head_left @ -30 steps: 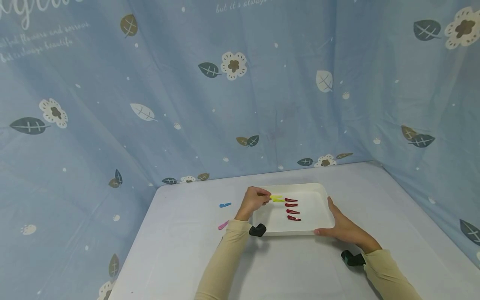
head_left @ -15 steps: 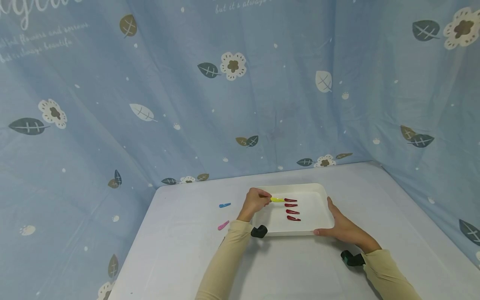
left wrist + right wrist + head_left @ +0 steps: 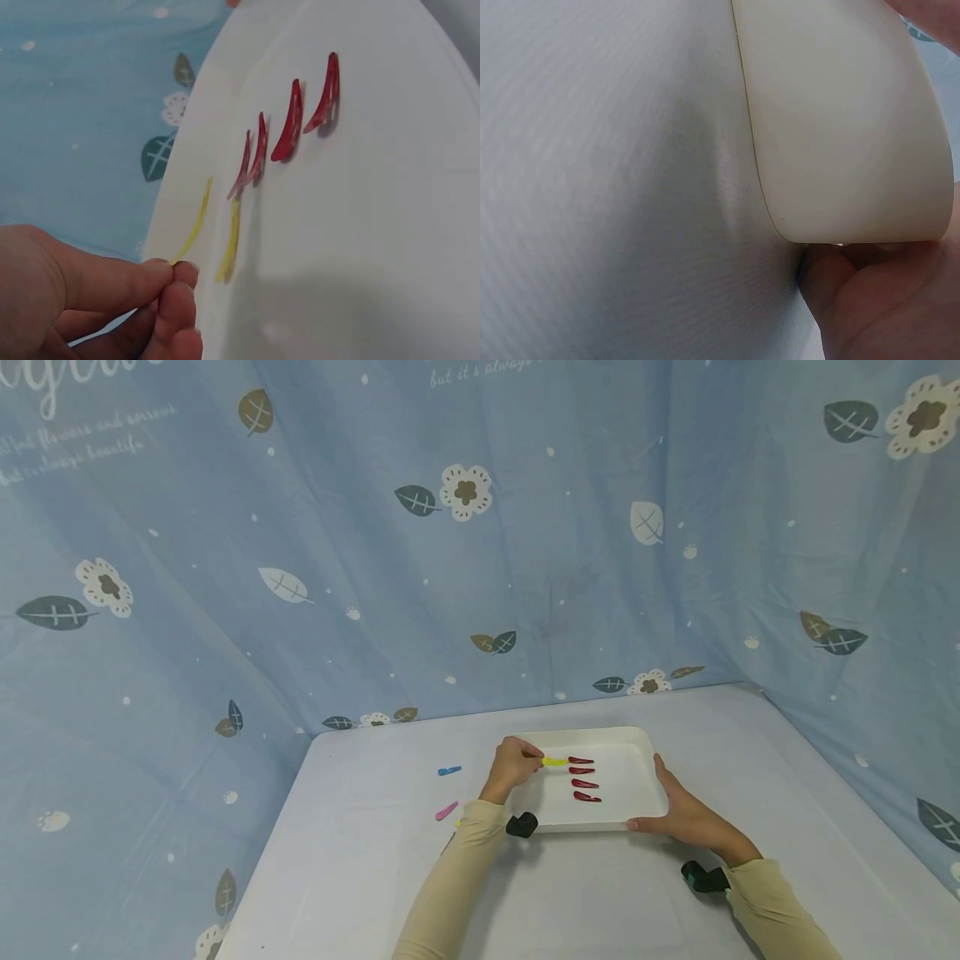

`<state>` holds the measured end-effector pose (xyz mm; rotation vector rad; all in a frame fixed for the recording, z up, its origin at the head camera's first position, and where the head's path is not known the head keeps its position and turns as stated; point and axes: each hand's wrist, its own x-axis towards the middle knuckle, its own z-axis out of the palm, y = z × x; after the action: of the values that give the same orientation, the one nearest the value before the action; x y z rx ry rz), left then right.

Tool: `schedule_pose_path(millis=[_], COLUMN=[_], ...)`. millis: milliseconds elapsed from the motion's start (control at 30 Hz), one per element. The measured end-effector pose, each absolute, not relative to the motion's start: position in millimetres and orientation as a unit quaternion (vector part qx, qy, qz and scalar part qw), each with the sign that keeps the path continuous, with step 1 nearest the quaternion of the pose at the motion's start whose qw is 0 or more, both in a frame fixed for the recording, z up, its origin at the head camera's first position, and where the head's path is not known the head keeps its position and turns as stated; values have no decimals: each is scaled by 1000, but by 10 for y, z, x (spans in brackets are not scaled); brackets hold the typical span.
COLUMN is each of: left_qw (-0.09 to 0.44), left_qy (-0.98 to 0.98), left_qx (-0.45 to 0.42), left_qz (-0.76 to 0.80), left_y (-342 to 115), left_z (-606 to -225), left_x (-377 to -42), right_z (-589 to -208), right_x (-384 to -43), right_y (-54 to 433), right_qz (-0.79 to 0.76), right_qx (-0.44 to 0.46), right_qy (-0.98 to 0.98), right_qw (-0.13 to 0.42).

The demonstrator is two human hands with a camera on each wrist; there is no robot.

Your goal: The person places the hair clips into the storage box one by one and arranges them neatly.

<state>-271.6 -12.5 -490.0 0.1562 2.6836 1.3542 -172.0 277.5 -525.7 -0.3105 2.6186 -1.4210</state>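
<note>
My left hand (image 3: 516, 762) pinches a yellow hair clip (image 3: 196, 229) between thumb and index finger, over the left part of a white tray (image 3: 626, 793). Another yellow hair clip (image 3: 229, 244) lies in the tray, end to end with the farthest of several red hair clips (image 3: 288, 124). Those red clips form a column down the tray's middle. In the head view the two yellow clips overlap. My right hand (image 3: 686, 814) holds the tray's right side, thumb at the front corner and fingers along the side wall (image 3: 847, 150).
On the white table left of the tray lie a blue hair clip (image 3: 450, 771) and a pink hair clip (image 3: 446, 811). A bit of yellow (image 3: 459, 822) peeks out beside the left sleeve (image 3: 457, 868). A blue patterned curtain (image 3: 480, 568) hangs behind the table.
My left hand has shifted slightly right and nearer, bringing the pinched yellow clip into line with the lying one in the head view. The right hand and tray stay put.
</note>
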Motion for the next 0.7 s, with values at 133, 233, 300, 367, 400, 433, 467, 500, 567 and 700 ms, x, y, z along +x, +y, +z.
schedule_pose_path(millis=[133, 233, 300, 367, 400, 433, 467, 500, 567, 700], left_qw=[53, 48, 47, 48, 47, 47, 46, 45, 40, 33], left_qy=[898, 902, 904, 907, 908, 909, 910, 911, 912, 915], left_qx=[60, 63, 64, 67, 70, 70, 73, 74, 75, 77], left_qz=[433, 425, 420, 414, 411, 409, 405, 404, 400, 395], left_y=[-108, -100, -96, -92, -90, -87, -85, -82, -76, -65], left_z=[-4911, -4918, -4924, -4930, -4931, -4932, -4933, -4933, -4932, -4937], left_x=[-2726, -2732, -2735, -2735, -2734, -2733, -2731, -2730, -2726, -2719], right_z=[-5249, -5240, -5240, -5243, -5246, -5249, -5251, -5252, -5252, -5247], right_x=[-1717, -1714, -1716, -1717, -1717, -1719, -1719, -1719, -1720, -1719], right_y=[2778, 2780, 2781, 2780, 2781, 2782, 2782, 2783, 2784, 2786], right_qz=[-476, -481, -484, -487, -488, -488, -488, -489, -489, -487], right_qx=[-97, -95, -95, -95, -95, -96, -97, -98, -99, -98], right_qy=[870, 868, 866, 864, 864, 864, 863, 863, 863, 864], right_qw=[80, 81, 83, 84, 84, 84, 84, 83, 82, 85])
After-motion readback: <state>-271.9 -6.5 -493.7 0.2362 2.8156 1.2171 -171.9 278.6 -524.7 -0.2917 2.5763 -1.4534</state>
